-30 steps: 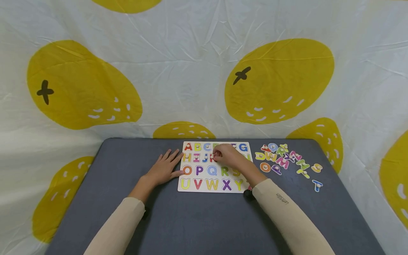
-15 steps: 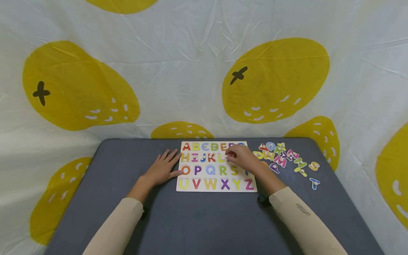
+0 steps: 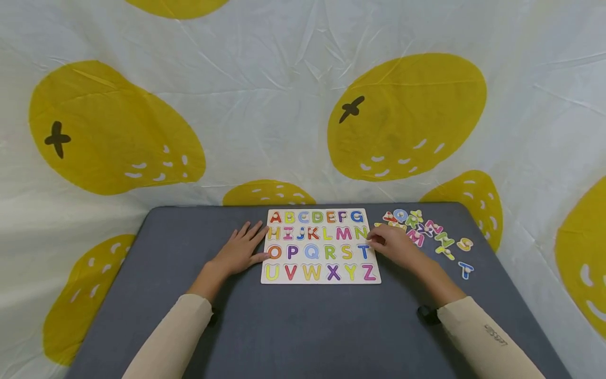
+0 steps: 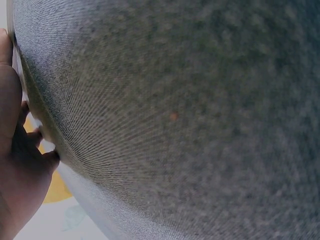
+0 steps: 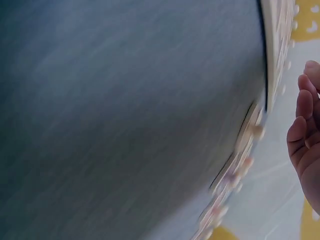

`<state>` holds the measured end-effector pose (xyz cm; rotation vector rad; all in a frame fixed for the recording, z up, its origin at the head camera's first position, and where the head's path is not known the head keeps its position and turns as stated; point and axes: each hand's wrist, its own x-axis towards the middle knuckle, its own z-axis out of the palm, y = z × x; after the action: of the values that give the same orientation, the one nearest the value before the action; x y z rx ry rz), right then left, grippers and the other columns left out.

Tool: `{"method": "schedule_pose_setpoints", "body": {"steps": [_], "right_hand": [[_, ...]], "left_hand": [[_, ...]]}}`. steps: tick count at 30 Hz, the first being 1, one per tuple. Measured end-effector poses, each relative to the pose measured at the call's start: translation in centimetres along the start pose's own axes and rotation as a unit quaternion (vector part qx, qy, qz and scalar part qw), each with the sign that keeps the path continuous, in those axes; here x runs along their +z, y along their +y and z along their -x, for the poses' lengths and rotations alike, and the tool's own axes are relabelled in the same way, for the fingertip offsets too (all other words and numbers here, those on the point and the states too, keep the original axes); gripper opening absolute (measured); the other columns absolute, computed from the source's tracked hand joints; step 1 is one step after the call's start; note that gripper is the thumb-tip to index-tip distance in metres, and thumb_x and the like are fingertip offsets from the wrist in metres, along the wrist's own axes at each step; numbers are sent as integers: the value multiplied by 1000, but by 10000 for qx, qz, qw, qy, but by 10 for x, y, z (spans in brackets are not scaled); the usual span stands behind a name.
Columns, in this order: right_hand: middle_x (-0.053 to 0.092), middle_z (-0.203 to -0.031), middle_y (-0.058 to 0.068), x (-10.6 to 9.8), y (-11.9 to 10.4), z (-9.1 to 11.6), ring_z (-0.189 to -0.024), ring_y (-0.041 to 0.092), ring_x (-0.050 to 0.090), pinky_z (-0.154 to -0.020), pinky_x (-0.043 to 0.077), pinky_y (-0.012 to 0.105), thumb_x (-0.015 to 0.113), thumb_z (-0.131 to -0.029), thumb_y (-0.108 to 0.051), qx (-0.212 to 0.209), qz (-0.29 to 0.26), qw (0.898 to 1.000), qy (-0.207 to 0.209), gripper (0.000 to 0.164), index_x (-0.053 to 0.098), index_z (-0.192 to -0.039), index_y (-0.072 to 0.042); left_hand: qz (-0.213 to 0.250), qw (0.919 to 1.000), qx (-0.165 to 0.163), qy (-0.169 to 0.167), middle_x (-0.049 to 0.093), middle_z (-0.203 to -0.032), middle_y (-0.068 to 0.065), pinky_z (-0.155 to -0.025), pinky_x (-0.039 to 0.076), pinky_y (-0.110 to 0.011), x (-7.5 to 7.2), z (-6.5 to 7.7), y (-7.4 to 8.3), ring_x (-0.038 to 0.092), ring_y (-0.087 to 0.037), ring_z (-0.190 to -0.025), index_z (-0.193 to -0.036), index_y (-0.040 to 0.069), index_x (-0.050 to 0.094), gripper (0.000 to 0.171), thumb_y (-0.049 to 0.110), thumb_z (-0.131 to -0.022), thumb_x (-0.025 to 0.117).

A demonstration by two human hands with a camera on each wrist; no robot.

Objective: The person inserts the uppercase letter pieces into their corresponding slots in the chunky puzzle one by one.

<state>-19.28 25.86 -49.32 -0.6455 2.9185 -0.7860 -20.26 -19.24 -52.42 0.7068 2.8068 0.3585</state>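
Note:
A white alphabet puzzle board (image 3: 326, 262) lies on the table with rows of coloured letters. Several upper letters carry small knobs, among them the red K (image 3: 313, 233) in the second row. My left hand (image 3: 236, 250) is flat and spread, its fingertips and thumb at the board's left edge. Over the board's right edge, beside the N and T, is my right hand (image 3: 395, 245); in the right wrist view its fingers (image 5: 303, 104) bend loosely with nothing between them. Several loose knobbed letter pieces (image 3: 416, 238) lie right of the board, partly hidden behind this hand.
A blue T piece (image 3: 466, 270) and a yellow-orange S piece (image 3: 465, 243) lie apart from the cluster, farther right. The dark grey table (image 3: 312, 331) ends at a white curtain (image 3: 270, 131) with yellow fruit prints.
My right hand has moved right from the K in the second row to the board's right edge, uncovering the letters there. The left hand stays in place at the board's left edge.

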Motion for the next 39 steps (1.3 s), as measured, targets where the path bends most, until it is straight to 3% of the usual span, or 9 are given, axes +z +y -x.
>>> {"method": "schedule_pose_setpoints", "body": {"steps": [11, 17, 25, 39], "right_hand": [[68, -80, -3, -35, 49, 49, -70, 3, 52, -64, 48, 25, 82, -86, -5, 134, 230, 9971, 714, 13, 77, -98, -4], [69, -80, -3, -52, 73, 72, -72, 1, 53, -65, 48, 23, 84, -86, -9, 529, 388, 9933, 954, 17, 77, -101, -5], [71, -84, 3, -62, 100, 95, -74, 15, 56, -67, 47, 32, 82, -90, -17, 1370, 701, 9858, 665, 20, 76, -103, -3], [61, -77, 3, -60, 120, 104, -71, 18, 50, -64, 40, 32, 78, -92, -21, 1843, 765, 9796, 249, 25, 69, -99, 1]], "left_hand": [[-37, 10000, -19, -25, 21, -172, -13, -122, 18, -69, -1, -1, -1, 13, -45, -159, -166, 17, 24, 85, 60, -100, 57], [-19, 10000, -46, 9, 20, -172, -12, -123, 18, -69, -1, 0, -2, 13, -44, -159, -166, 17, 24, 86, 59, -99, 58], [-16, 10000, 46, 83, 22, -172, -15, -122, 18, -70, 7, -2, -6, 14, -46, -158, -166, 15, 25, 86, 60, -100, 57], [-33, 10000, -21, 64, 22, -172, -13, -122, 19, -69, 4, -1, -3, 14, -45, -159, -166, 16, 25, 85, 58, -100, 58]]}}
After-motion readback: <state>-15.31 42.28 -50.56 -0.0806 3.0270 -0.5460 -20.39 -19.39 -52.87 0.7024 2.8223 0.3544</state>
